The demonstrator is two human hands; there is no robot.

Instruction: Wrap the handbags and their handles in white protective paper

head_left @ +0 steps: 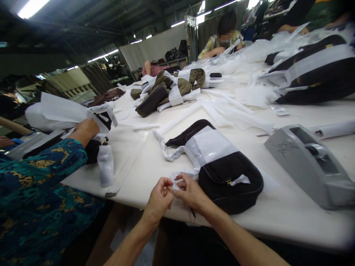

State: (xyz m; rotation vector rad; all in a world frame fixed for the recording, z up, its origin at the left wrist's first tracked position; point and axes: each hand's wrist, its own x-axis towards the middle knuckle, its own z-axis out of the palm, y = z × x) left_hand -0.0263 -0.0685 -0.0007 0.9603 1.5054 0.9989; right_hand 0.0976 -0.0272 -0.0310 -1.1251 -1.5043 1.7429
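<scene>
A black handbag (pixel 230 184), its strap (pixel 169 152) and middle already wrapped in white paper (pixel 210 146); left hand (pixel 159 197) and right hand (pixel 191 192) pinch a paper strip (pixel 177 176) at its near corner, seemingly unfinished.

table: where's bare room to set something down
Bare strip between black bag and tape dispenser, down to the near edge; smaller patch between black bag and co-worker's bag. Far side crowded: paper strips, olive bags. Left hand and right hand pinch the wrap.
</scene>
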